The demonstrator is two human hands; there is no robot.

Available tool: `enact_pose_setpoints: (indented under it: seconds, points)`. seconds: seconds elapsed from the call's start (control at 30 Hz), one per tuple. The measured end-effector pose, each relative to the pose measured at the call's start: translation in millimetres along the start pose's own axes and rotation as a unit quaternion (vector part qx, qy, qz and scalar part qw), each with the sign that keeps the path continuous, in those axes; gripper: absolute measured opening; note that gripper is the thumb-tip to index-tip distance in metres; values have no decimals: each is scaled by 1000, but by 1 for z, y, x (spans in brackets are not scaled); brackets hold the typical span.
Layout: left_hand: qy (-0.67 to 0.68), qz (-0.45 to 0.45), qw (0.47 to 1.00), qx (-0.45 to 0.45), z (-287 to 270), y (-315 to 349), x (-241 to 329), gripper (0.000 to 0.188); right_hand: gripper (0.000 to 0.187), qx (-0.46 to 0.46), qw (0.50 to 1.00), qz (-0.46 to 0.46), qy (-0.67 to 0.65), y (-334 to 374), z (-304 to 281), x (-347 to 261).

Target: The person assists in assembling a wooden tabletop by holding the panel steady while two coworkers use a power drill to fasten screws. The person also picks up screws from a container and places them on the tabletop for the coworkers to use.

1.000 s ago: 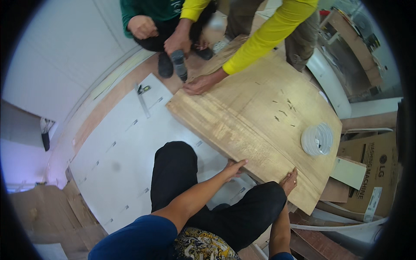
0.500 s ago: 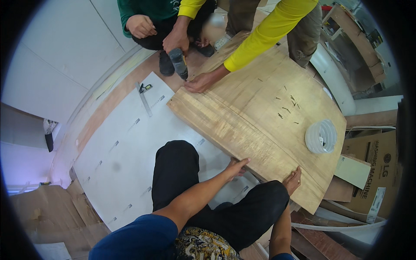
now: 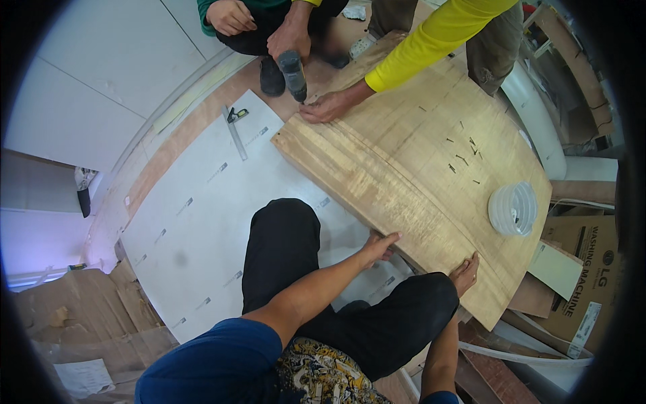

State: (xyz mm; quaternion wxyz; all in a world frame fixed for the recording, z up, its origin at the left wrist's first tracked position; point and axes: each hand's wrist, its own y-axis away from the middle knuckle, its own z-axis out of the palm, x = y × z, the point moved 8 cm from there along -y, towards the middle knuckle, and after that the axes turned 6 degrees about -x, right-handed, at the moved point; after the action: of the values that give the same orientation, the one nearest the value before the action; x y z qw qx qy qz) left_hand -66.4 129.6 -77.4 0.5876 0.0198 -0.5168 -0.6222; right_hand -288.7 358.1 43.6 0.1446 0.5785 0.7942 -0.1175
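Note:
A broad plywood panel (image 3: 404,182) with a thick near edge lies in front of my knees. My left hand (image 3: 380,248) is closed on that edge, thumb on top and fingers tucked partly out of sight below. My right hand (image 3: 464,275) rests on the top face farther right, fingers stretched out and its wrist partly hidden by my knee. Near the far left corner, a co-worker in yellow sleeves holds a power drill (image 3: 293,77) with one hand. Their other hand (image 3: 328,108) steadies the spot at the drill's tip.
Several loose screws (image 3: 464,155) and a clear plastic tub (image 3: 513,210) sit on the panel. Beneath it spreads a white sheet (image 3: 195,236) bearing a combination square (image 3: 235,131). Another person's hand (image 3: 231,17) shows at the top. A cardboard box (image 3: 585,269) and offcuts lie right.
The whole view has shifted, so things appear farther right and slightly higher. Both my hands keep their places on the panel, and the drill stays at the same corner.

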Motion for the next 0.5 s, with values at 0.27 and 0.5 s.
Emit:
enact_pose_setpoints:
  seconds: [0.27, 0.5]
  points:
    - [-6, -14, 1000, -5, -8, 0, -3, 97, 47, 56, 997, -36, 24, 6, 2, -2]
    - [17, -7, 999, -28, -10, -15, -10, 95, 44, 54, 989, -91, -103, -14, 11, 12]
